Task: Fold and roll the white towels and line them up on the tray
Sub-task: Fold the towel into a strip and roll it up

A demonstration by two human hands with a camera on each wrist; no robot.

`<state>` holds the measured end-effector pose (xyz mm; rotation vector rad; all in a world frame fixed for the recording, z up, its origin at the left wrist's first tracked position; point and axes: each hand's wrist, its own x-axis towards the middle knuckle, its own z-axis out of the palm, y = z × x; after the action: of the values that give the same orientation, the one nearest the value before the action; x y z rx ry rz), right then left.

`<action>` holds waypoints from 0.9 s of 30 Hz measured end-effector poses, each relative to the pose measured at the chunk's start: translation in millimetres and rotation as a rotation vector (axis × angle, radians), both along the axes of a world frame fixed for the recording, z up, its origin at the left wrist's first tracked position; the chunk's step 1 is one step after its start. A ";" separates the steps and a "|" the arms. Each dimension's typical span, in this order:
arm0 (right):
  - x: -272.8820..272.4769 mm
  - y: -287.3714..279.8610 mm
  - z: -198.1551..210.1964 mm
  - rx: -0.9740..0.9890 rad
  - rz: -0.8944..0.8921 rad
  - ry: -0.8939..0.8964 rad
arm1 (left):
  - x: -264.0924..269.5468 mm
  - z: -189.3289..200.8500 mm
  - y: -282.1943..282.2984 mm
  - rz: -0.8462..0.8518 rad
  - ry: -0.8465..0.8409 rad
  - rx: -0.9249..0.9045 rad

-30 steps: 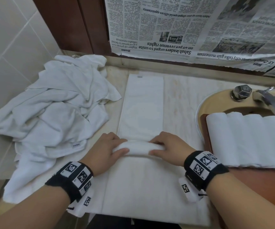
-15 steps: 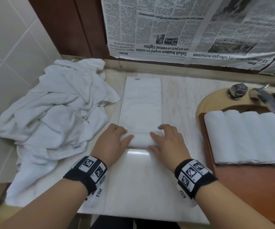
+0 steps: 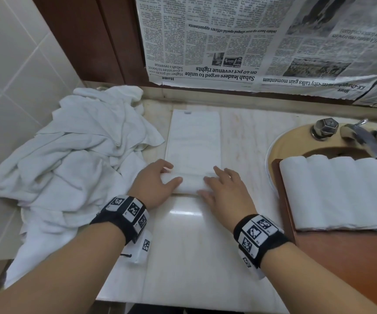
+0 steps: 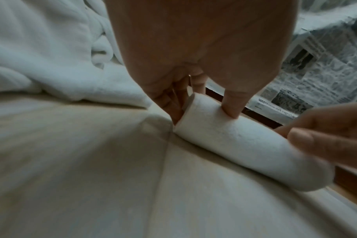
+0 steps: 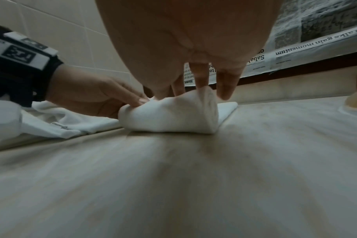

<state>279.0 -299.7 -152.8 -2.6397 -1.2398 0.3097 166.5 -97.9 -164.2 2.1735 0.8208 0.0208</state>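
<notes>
A white towel, folded into a long strip (image 3: pixel 194 137), lies on the counter and runs away from me. Its near end is wound into a roll (image 3: pixel 188 183) (image 4: pixel 245 145) (image 5: pixel 169 116). My left hand (image 3: pixel 158 182) grips the roll's left end, thumb (image 4: pixel 230 106) on top and fingers curled behind. My right hand (image 3: pixel 221 186) lies over the right end with fairly straight fingers (image 5: pixel 226 87) reaching down behind it. At the right, several rolled white towels (image 3: pixel 341 191) lie side by side on a brown tray (image 3: pixel 341 268).
A heap of loose white towels (image 3: pixel 76 159) covers the counter's left side against the tiled wall. The tray sits over a sink (image 3: pixel 296 141) with a tap (image 3: pixel 362 137). Newspaper (image 3: pixel 251 41) hangs on the back wall. Bare marble counter (image 3: pixel 194 257) lies in front of the roll.
Both hands have moved away from me, rolling the towel along its strip. The roll is thicker, the flat part shorter, and bare counter shows in front of it.
</notes>
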 end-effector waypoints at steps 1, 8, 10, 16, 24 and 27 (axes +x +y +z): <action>-1.1 1.1 0.1 -0.019 -0.012 -0.038 | 2.1 1.8 0.1 0.035 -0.010 -0.005; 25.4 10.6 6.8 -0.053 0.040 -0.020 | 16.9 5.6 -4.2 0.023 -0.004 0.216; 34.0 11.4 7.4 -0.028 0.039 0.029 | 19.8 4.3 -4.1 -0.007 -0.033 0.301; 39.9 22.3 2.3 0.058 -0.019 0.033 | 17.6 -4.6 5.9 -0.069 0.026 0.304; 40.8 39.0 1.4 -0.038 -0.011 -0.113 | 46.6 -0.5 8.9 0.049 0.061 0.362; 56.5 47.1 7.7 -0.116 0.072 -0.093 | 60.3 6.0 10.9 0.029 0.021 0.405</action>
<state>335.5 -252.5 -145.1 -2.7395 -1.3877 0.2818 226.8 -86.9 -158.2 2.5424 0.9219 0.1948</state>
